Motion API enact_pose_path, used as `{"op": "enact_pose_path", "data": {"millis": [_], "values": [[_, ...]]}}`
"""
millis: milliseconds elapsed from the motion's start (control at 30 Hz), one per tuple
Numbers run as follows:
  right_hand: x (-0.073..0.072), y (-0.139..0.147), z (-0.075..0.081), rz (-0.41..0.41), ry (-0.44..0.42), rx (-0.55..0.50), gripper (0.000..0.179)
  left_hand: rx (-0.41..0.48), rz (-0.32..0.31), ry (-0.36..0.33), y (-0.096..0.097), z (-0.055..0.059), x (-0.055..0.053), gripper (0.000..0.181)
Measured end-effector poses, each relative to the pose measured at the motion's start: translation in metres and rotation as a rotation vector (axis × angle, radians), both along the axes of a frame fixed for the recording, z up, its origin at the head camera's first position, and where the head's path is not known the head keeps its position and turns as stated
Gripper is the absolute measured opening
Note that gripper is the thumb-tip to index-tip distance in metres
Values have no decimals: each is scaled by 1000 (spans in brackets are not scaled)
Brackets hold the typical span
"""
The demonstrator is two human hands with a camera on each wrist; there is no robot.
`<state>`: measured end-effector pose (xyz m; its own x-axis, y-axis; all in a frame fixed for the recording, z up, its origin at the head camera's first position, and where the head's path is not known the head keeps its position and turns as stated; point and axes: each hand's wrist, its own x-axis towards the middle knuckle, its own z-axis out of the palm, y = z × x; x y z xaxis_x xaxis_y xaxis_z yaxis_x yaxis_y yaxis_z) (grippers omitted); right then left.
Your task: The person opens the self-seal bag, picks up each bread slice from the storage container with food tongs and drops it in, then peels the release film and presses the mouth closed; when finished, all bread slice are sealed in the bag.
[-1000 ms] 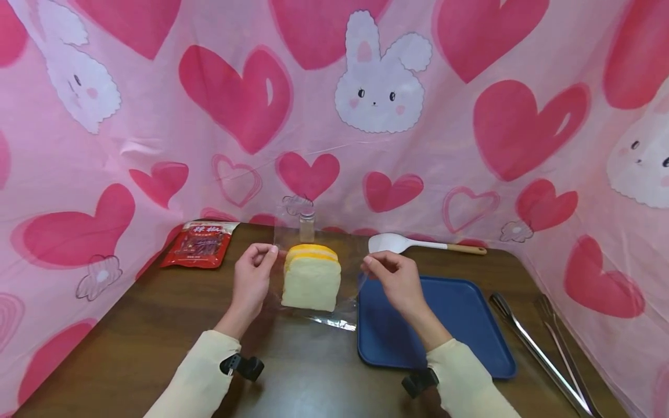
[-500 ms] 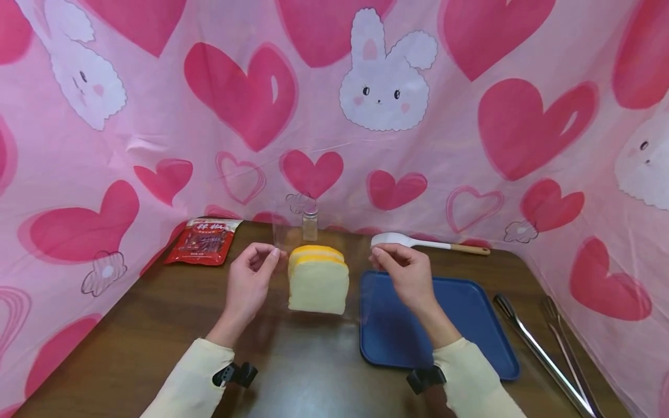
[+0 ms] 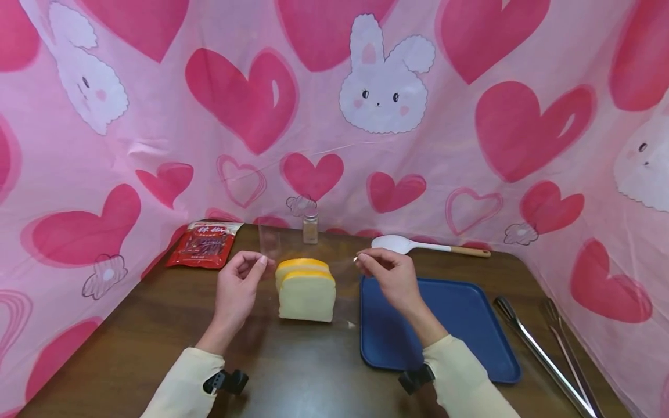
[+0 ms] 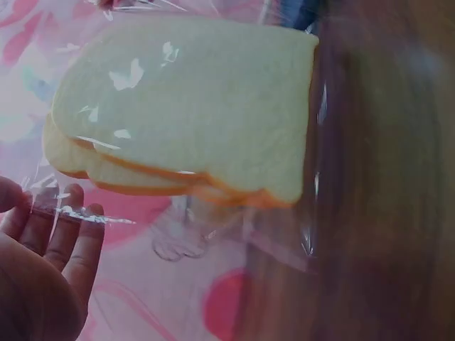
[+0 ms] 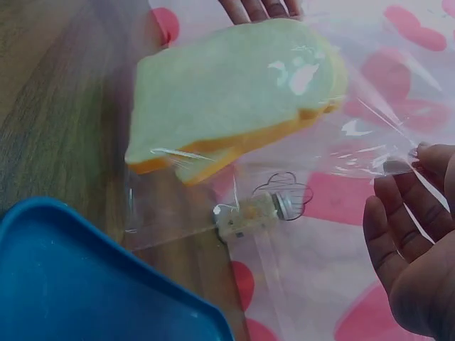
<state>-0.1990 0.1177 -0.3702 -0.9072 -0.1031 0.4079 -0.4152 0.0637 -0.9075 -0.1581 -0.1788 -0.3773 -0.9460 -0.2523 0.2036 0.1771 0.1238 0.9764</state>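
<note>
A clear plastic bag (image 5: pixel 355 145) hangs in front of me, stretched between my hands. Inside it, slices of bread (image 3: pixel 307 297) with orange crust stand one behind another, slightly offset. My left hand (image 3: pixel 236 293) pinches the bag's left side between thumb and fingertips. On the other side, my right hand (image 3: pixel 396 280) pinches the opposite edge the same way. In the left wrist view, the left thumb and fingers (image 4: pixel 75 241) meet on the shiny film. Both hands are apart from the bread itself. The bag's outline is hard to make out against the table.
Right of the bag lies a blue tray (image 3: pixel 444 322), with metal tongs (image 3: pixel 543 354) beyond it. Behind stand a small glass jar (image 3: pixel 310 227) and a white spatula (image 3: pixel 399 244) with a wooden handle end. A red packet (image 3: pixel 204 247) lies back left.
My left hand has moved left and down. The bread in the bag now appears slightly lower in the head view. Both hands keep their pinch; the right has shifted only a little.
</note>
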Motion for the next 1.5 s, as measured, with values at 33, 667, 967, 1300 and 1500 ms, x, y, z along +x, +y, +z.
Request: {"op": "enact_pose_path", "data": {"millis": [33,667,967,1300,1500], "values": [[-1,-2,-1,4,-6,0,20,4,3,-7,-2,-2,-1,22],[-11,-9,5,14,-30,93,20,259,-116,201,-5,4,-37,20],[1,-29,24,-333,363,113,19,359,-180,278,1,10,-42,27],[11,-92,61,-112,878,386,19,298,-181,305,4,12,-40,37],[2,-112,65,-137,951,606,25,266,-162,333,13,15,-39,31]]}}
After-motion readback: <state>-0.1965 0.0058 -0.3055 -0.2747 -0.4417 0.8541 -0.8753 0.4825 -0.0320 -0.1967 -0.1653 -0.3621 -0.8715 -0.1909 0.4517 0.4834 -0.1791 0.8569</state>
